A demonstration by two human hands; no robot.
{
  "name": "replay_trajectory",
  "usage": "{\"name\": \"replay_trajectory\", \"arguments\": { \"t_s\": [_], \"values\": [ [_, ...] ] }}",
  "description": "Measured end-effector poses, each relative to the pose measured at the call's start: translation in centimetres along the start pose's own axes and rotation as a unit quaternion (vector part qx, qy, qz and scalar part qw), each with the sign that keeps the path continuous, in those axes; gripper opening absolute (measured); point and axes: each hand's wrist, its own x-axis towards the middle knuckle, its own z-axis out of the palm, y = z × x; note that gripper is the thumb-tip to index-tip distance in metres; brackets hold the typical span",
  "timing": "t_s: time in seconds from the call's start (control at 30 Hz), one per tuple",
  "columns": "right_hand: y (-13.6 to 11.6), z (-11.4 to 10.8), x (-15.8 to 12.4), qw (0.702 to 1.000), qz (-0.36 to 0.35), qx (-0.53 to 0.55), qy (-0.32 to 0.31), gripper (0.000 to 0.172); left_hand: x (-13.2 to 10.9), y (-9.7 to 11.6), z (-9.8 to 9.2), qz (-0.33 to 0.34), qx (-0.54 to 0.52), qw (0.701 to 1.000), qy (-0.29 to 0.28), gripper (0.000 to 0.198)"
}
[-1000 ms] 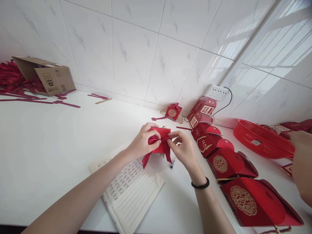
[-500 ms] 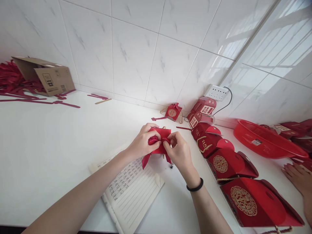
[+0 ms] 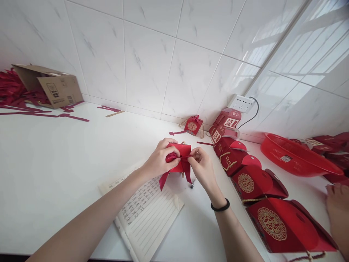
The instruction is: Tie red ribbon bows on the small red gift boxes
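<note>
Clamping red box (image 3: 184, 149) and ribbon (image 3: 186, 171) in left hand (image 3: 161, 157), pinching ribbon in right hand (image 3: 203, 165). Could skew the ribbon by tugging unevenly!

Red box (image 3: 184, 149), crimson ribbon (image 3: 187, 170), gold-emblemed red cartons (image 3: 293, 227), grey-veined white tiles (image 3: 149, 62)

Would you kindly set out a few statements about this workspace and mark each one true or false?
1. The left hand and the right hand both have fingers on the red ribbon. True.
2. Both wrists are bare. False: a black band is worn on the right one.
3. The notebook has handwriting on its page. True.
4. A blue basin stands on the right. False: the basin there is red.
5. Ribbon strands lie at the open side of the cardboard box. True.
</note>
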Motion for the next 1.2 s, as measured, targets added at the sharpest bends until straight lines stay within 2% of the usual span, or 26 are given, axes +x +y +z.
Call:
{"name": "replay_trajectory", "arguments": {
  "t_s": [0.1,0.2,0.37,0.43,0.53,0.67,0.73,0.83,1.03,1.2],
  "values": [
    [-0.1,-0.6,0.3,0.998,0.006,0.020,-0.052,0.008,0.0,0.0,0.0,-0.004,-0.002,1.000,-0.001,0.005],
    [-0.1,-1.1,0.5,0.997,0.011,0.028,-0.071,0.010,0.0,0.1,-0.1,-0.004,-0.003,1.000,-0.001,0.005],
    [-0.6,-1.9,0.4,0.992,-0.035,0.065,-0.104,0.013,0.0,0.2,-0.1,-0.010,-0.004,1.000,0.001,0.006],
    [-0.7,-2.2,0.4,0.993,-0.071,0.023,-0.094,0.017,0.0,0.2,-0.1,-0.011,-0.003,1.000,-0.003,0.006],
    [-0.4,-2.2,0.4,0.981,-0.136,-0.105,-0.085,0.020,0.0,0.1,-0.1,-0.007,0.000,1.000,-0.003,0.006],
    [0.3,-1.8,0.3,0.956,-0.196,-0.203,-0.081,0.012,-0.1,0.0,0.0,-0.002,0.007,1.000,0.006,0.007],
    [0.5,-1.7,0.3,0.951,-0.202,-0.226,-0.064,0.010,-0.1,0.0,0.0,-0.001,0.007,1.000,0.004,0.007],
    [0.4,-1.8,0.3,0.949,-0.197,-0.244,-0.037,0.022,-0.1,0.1,0.0,0.000,0.003,1.000,-0.001,0.007],
    [0.1,-2.2,0.4,0.964,-0.184,-0.166,-0.097,0.021,0.0,0.3,-0.2,-0.011,0.000,1.000,-0.009,0.005],
    [0.0,-2.0,0.5,0.977,-0.158,-0.115,-0.087,0.022,0.1,0.2,-0.3,0.006,0.012,1.000,-0.006,0.006]
  ]
}}
